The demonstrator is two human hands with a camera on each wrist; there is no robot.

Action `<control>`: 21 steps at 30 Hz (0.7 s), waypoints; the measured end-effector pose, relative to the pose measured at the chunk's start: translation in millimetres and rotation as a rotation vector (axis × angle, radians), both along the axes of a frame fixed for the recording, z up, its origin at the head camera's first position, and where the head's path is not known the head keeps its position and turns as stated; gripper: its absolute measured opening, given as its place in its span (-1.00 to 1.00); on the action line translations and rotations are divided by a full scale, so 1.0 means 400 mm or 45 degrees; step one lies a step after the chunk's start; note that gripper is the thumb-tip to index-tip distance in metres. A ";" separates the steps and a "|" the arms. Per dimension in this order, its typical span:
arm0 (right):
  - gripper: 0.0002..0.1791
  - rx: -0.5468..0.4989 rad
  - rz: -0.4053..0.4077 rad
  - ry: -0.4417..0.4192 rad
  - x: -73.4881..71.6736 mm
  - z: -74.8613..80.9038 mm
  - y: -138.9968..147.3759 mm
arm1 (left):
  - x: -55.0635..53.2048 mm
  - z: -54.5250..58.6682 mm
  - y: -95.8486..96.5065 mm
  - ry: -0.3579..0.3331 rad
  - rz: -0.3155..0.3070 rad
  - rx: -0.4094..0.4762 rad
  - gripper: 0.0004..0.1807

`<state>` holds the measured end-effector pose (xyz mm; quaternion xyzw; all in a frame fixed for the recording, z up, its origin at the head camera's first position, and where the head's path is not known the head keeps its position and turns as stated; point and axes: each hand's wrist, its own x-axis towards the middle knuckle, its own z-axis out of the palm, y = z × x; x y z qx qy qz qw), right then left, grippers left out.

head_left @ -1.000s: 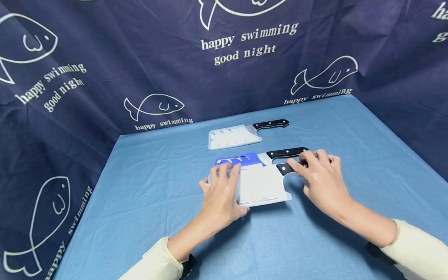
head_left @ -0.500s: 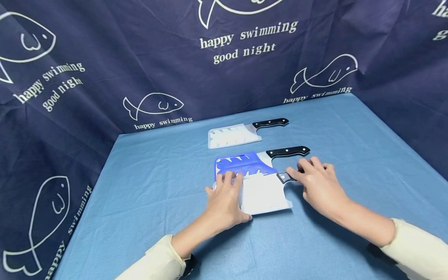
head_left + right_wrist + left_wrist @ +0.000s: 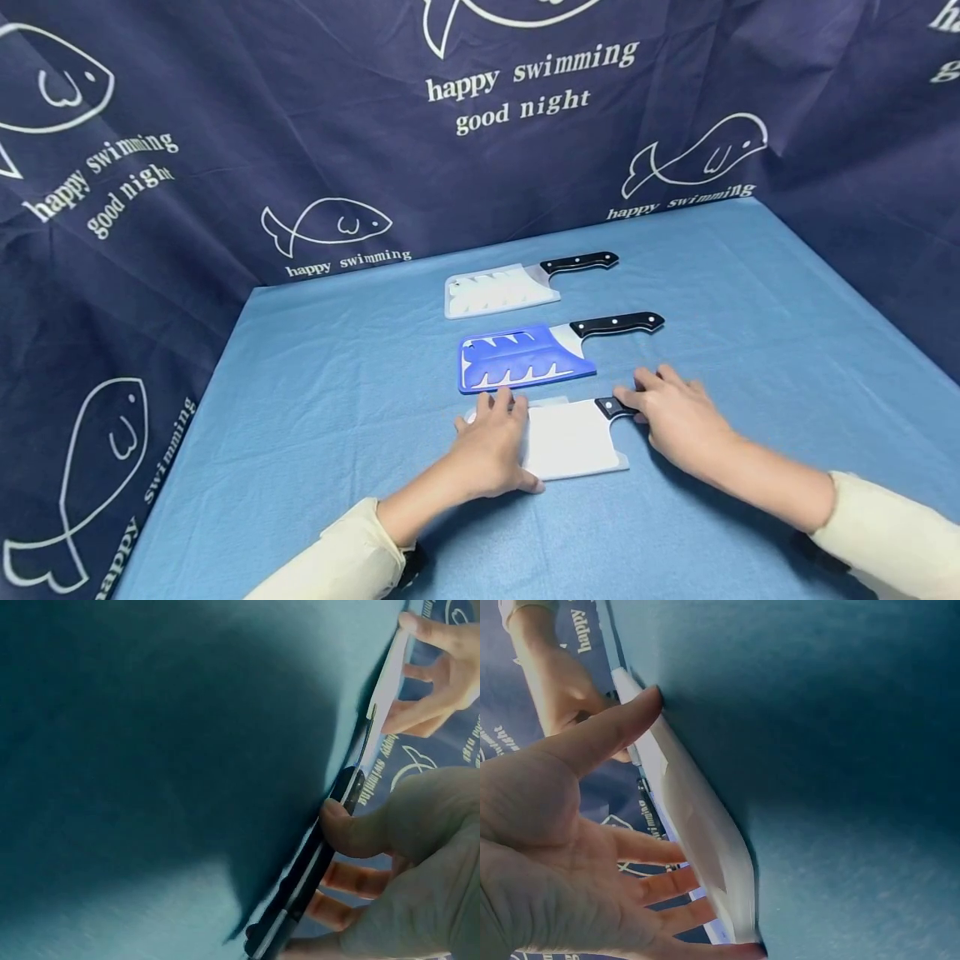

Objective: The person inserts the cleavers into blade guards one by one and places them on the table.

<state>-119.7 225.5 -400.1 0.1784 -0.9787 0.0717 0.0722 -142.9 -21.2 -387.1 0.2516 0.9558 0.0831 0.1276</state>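
A cleaver (image 3: 573, 440) in a translucent white blade cover lies at the front of the row, its black handle to the right. My left hand (image 3: 491, 448) holds the covered blade at its left end, thumb on the near edge and fingers along the far edge. In the left wrist view the white blade cover (image 3: 705, 825) sits between thumb and fingers, close to the cloth. My right hand (image 3: 678, 419) grips the black handle (image 3: 304, 874), with the thumb on one side and fingers on the other. Most of that handle is hidden in the head view.
Just behind lies a cleaver with a blue blade cover (image 3: 525, 358). Further back is another cleaver with a white blade cover (image 3: 498, 292). Both handles point right. Blue cloth (image 3: 337, 375) covers the table, and a dark printed curtain (image 3: 510, 183) stands behind it.
Both hands have brought the front cleaver toward the person and down to the cloth. It earlier overlapped the blue-covered cleaver in view; now that one shows whole.
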 end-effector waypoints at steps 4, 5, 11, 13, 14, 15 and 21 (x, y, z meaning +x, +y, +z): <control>-0.53 0.003 0.003 -0.016 0.002 -0.007 -0.001 | 0.003 0.003 0.001 -0.033 -0.011 -0.058 0.12; -0.53 0.001 0.002 -0.016 0.002 -0.008 -0.001 | 0.004 0.003 0.001 -0.033 -0.011 -0.064 0.12; -0.55 -0.009 0.003 -0.008 0.006 -0.007 -0.001 | 0.010 0.001 -0.004 -0.005 -0.016 -0.055 0.13; -0.55 -0.016 -0.002 -0.015 0.007 -0.007 0.000 | 0.011 0.001 -0.005 0.004 -0.018 -0.048 0.13; -0.55 -0.019 -0.005 -0.020 0.007 -0.007 0.001 | 0.011 0.001 -0.006 0.008 -0.019 -0.045 0.13; -0.55 -0.023 -0.009 -0.024 0.008 -0.006 0.001 | 0.012 0.000 -0.006 0.011 -0.019 -0.040 0.13; -0.56 -0.040 -0.024 -0.039 0.011 0.002 0.006 | 0.015 0.000 -0.012 -0.001 -0.006 -0.015 0.12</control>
